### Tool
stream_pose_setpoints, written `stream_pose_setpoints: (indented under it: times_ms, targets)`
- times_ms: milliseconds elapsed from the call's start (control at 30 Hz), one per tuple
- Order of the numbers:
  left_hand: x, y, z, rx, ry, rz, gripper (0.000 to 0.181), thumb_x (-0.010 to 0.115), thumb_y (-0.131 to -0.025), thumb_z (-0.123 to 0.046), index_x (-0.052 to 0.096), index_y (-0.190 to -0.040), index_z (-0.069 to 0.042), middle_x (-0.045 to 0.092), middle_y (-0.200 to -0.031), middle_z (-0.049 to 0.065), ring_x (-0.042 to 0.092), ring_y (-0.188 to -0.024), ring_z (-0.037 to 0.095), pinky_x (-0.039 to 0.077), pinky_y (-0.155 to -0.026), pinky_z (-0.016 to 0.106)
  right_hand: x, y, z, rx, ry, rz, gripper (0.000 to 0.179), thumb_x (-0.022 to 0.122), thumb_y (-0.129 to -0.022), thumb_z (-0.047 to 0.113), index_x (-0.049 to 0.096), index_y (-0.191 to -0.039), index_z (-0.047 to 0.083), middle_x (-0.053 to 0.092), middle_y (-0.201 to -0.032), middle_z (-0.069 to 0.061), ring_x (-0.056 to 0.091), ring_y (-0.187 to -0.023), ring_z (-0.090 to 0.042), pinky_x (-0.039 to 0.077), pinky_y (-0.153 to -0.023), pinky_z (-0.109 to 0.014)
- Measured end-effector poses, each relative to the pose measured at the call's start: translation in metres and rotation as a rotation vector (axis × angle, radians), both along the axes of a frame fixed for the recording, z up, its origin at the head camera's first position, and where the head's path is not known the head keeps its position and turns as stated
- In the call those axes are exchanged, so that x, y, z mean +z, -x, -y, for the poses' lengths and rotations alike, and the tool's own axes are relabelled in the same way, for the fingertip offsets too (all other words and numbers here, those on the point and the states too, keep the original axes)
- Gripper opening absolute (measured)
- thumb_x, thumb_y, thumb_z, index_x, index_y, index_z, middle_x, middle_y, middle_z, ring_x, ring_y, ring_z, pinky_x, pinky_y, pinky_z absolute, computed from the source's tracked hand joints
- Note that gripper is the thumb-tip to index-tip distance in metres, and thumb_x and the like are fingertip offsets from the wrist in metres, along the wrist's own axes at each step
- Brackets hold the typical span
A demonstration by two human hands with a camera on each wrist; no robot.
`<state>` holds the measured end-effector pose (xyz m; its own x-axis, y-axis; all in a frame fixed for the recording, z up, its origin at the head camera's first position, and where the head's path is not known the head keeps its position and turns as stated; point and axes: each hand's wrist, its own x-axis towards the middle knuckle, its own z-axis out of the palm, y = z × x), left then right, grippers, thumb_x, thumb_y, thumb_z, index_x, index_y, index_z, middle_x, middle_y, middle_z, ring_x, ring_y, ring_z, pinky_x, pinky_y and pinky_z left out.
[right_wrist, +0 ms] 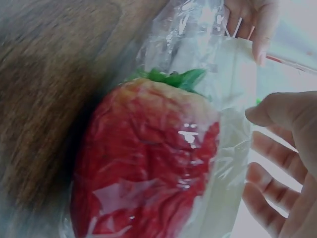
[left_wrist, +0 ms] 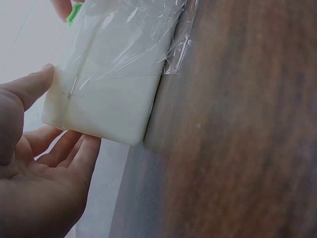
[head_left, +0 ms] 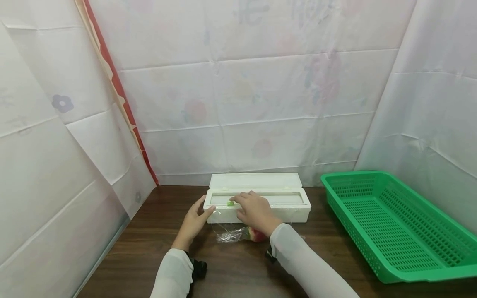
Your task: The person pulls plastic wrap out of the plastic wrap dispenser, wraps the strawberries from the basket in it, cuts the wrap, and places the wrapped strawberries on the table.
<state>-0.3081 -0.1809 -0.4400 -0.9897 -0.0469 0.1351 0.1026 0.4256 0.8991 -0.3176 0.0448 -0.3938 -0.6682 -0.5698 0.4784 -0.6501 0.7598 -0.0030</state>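
A white cling film dispenser (head_left: 290,215) stands on the table with its lid (head_left: 257,180) tipped back. My left hand (head_left: 193,219) grips its left end, thumb at the front top edge and fingers round the end. My right hand (head_left: 257,211) reaches over the front and pinches a small green slide cutter (head_left: 230,203) on the top edge, left of the middle. Clear film (head_left: 231,236) hangs down the front onto the table. Under it, below my right hand, lies a red strawberry-like fruit (right_wrist: 143,163) with green leaves, covered by the film in the right wrist view.
A green perforated plastic basket (head_left: 350,227) stands on the right of the dark wooden table (head_left: 138,248). White patterned sheets (head_left: 261,95) hang behind and on both sides. The dispenser stands near the back sheet.
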Motion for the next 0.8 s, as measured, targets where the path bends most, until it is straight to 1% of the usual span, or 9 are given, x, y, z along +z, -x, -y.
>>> stream_pose_setpoints:
  times_ms: [100, 167, 267, 333, 400, 467, 633, 800]
  targets:
    - [0.001, 0.0, -0.001, -0.002, -0.003, 0.005, 0.08, 0.061, -0.084, -0.054, 0.028, -0.146, -0.016, 0.023, -0.151, 0.017, 0.018, -0.135, 0.034, 0.022, -0.107, 0.061, 0.003, 0.001, 0.0, -0.006, 0.011, 0.047, 0.042, 0.064, -0.083, 0.03, 0.057, -0.124, 0.021, 0.066, -0.105, 0.004, 0.057, -0.086, -0.012, 0.054, -0.06, -0.029]
    - [0.001, 0.0, -0.001, -0.001, 0.0, 0.008, 0.08, 0.061, -0.084, -0.053, 0.029, -0.146, -0.016, 0.023, -0.151, 0.018, 0.018, -0.135, 0.035, 0.022, -0.106, 0.062, 0.004, 0.001, 0.0, 0.001, 0.038, 0.075, 0.044, 0.065, -0.083, 0.03, 0.056, -0.125, 0.019, 0.065, -0.104, 0.002, 0.057, -0.087, -0.013, 0.055, -0.064, -0.03]
    - [0.0, 0.0, -0.001, -0.006, -0.004, 0.008, 0.079, 0.061, -0.084, -0.053, 0.029, -0.146, -0.016, 0.023, -0.151, 0.018, 0.019, -0.135, 0.035, 0.023, -0.106, 0.061, 0.005, -0.001, 0.003, 0.028, 0.108, 0.083, 0.044, 0.068, -0.082, 0.028, 0.057, -0.122, 0.014, 0.065, -0.102, -0.002, 0.057, -0.089, -0.015, 0.055, -0.07, -0.032]
    - [0.0, -0.001, 0.0, -0.011, -0.009, 0.007, 0.079, 0.061, -0.084, -0.052, 0.028, -0.146, -0.015, 0.023, -0.151, 0.018, 0.019, -0.135, 0.035, 0.023, -0.106, 0.061, 0.004, -0.003, 0.007, 0.053, 0.153, 0.072, 0.043, 0.07, -0.081, 0.026, 0.058, -0.119, 0.01, 0.065, -0.1, -0.004, 0.056, -0.089, -0.017, 0.054, -0.072, -0.032]
    - [0.0, -0.001, 0.001, -0.017, -0.015, 0.005, 0.078, 0.061, -0.085, -0.052, 0.028, -0.146, -0.015, 0.022, -0.151, 0.018, 0.019, -0.135, 0.035, 0.025, -0.106, 0.061, 0.003, -0.004, 0.013, 0.066, 0.188, 0.063, 0.041, 0.071, -0.081, 0.025, 0.059, -0.117, 0.008, 0.064, -0.098, -0.005, 0.056, -0.088, -0.017, 0.054, -0.072, -0.03]
    - [0.0, -0.002, 0.0, -0.017, -0.016, 0.004, 0.078, 0.06, -0.085, -0.051, 0.028, -0.146, -0.016, 0.023, -0.15, 0.019, 0.02, -0.134, 0.036, 0.026, -0.105, 0.061, 0.002, -0.004, 0.017, 0.061, 0.203, 0.071, 0.041, 0.071, -0.082, 0.027, 0.06, -0.116, 0.007, 0.064, -0.097, -0.006, 0.056, -0.087, -0.016, 0.054, -0.072, -0.029]
    - [0.001, -0.003, -0.001, -0.016, -0.008, 0.014, 0.077, 0.06, -0.085, -0.051, 0.028, -0.146, -0.017, 0.023, -0.15, 0.019, 0.022, -0.133, 0.037, 0.027, -0.104, 0.061, -0.003, -0.004, 0.021, 0.017, 0.199, 0.085, 0.037, 0.071, -0.083, 0.03, 0.062, -0.111, 0.008, 0.063, -0.093, -0.004, 0.055, -0.081, -0.013, 0.053, -0.067, -0.025]
    - [0.002, -0.002, -0.002, -0.012, -0.015, 0.008, 0.076, 0.06, -0.086, -0.05, 0.029, -0.146, -0.016, 0.024, -0.149, 0.02, 0.022, -0.133, 0.038, 0.026, -0.104, 0.063, -0.006, -0.002, 0.02, 0.015, 0.211, 0.065, 0.031, 0.071, -0.082, 0.03, 0.064, -0.105, 0.01, 0.064, -0.09, -0.002, 0.054, -0.079, -0.013, 0.053, -0.065, -0.026]
